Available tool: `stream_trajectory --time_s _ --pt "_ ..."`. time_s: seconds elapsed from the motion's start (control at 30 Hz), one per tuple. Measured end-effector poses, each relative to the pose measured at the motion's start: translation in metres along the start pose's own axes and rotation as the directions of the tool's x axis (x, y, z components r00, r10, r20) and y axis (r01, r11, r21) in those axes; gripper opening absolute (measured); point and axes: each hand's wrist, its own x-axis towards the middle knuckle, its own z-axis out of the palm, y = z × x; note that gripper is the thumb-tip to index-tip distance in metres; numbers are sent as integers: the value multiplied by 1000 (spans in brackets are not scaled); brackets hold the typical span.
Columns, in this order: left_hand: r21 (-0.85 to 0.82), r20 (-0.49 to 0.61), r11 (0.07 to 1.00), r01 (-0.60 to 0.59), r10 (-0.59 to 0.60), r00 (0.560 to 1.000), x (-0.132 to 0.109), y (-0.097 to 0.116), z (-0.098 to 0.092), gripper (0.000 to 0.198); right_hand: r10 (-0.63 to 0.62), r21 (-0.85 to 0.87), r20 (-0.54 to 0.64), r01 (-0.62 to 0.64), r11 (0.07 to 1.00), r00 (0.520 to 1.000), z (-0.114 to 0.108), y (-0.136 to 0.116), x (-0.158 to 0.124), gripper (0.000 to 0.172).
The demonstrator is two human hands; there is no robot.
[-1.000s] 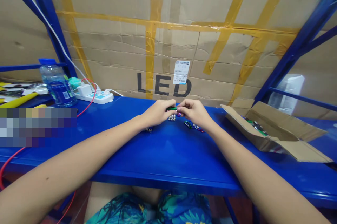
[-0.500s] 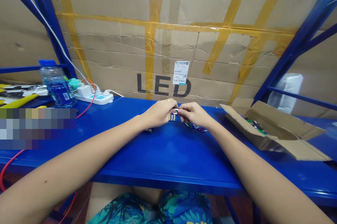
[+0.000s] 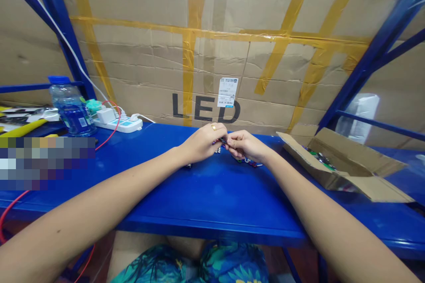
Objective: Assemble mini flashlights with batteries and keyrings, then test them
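Note:
Both hands meet above the blue table, fingertips nearly touching. My left hand (image 3: 206, 142), with a ring on one finger, is closed in a pinch. My right hand (image 3: 247, 145) pinches from the other side. Between the fingertips is a small, thin piece with dark and coloured parts (image 3: 223, 142), too small and covered to name. Just below the fingers, some small silvery round pieces (image 3: 218, 150) lie partly hidden. Under my right hand rest several small coloured looped pieces (image 3: 247, 161), and a small dark item (image 3: 188, 166) peeks out beneath my left wrist.
An opened cardboard box (image 3: 352, 176) with small green and dark items stands at the right. At the left are a bottle of blue liquid (image 3: 78, 117), a white power strip (image 3: 124, 124) and a red cable (image 3: 114, 132). A large cardboard panel (image 3: 149, 66) closes off the back.
My left hand has rolled slightly and its fingers have come over the small piece, bringing the ring more into view. The silvery round pieces are more covered now.

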Motion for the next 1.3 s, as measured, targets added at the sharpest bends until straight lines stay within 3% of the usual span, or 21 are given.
stream_trajectory --time_s 0.3,0.43,0.53,0.63,0.73,0.83,0.93,1.0,1.1,1.2,1.3 --pt "74 37 988 132 -135 990 2 -5 2 21 -93 -297 -103 59 953 990 -4 3 4 32" --pt "185 153 955 231 -260 953 3 0 -4 14 -131 -385 -131 72 920 983 0 -2 2 29" --pt "247 209 946 210 -264 942 2 4 -9 11 -154 -441 -124 85 893 980 2 -8 0 29" --pt "173 176 979 108 -139 975 -1 1 -8 13 -89 -372 -100 46 927 991 0 -12 -3 28" --pt "80 130 996 27 -37 991 -2 -3 -4 17 17 -159 -35 -22 987 999 -3 -9 -3 24" --pt "28 82 1000 -8 6 997 -2 -3 -1 19 58 52 27 -59 997 998 -5 -5 -3 22" --pt "-16 43 1000 -3 4 999 0 2 -2 17 51 117 36 -55 992 998 -6 -6 -3 22" --pt "-18 37 998 52 -51 998 2 6 -3 13 17 62 14 -18 998 1000 -6 -9 -4 24" --pt "61 53 984 170 -173 983 6 8 -3 19 -66 -176 -42 57 983 997 -5 -13 -4 27" --pt "156 198 959 237 -266 944 7 6 -2 28 -140 -433 -70 97 896 988 -3 -15 -4 29" --pt "166 288 946 278 -317 904 6 4 -3 28 -165 -528 -58 110 842 985 -1 -15 -4 29"
